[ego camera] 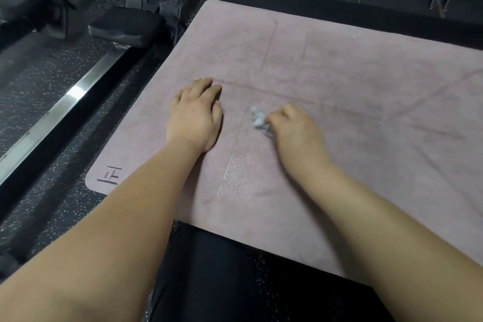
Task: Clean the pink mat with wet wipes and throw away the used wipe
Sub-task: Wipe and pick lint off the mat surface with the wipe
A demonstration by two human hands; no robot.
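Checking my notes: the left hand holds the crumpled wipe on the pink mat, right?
Not quite: the head view shows the right hand holding the crumpled wipe on the pink mat; the left hand rests on the mat, holding nothing.

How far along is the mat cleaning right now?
Partly done. A shiny patch on the near part of the pink mat looks already wiped. In hand: the right hand grips a crumpled wet wipe against the mat while the left hand rests flat on it. To do: the far and right stretches look dull and marked, and the wipe is not yet thrown away; no bin is in view.
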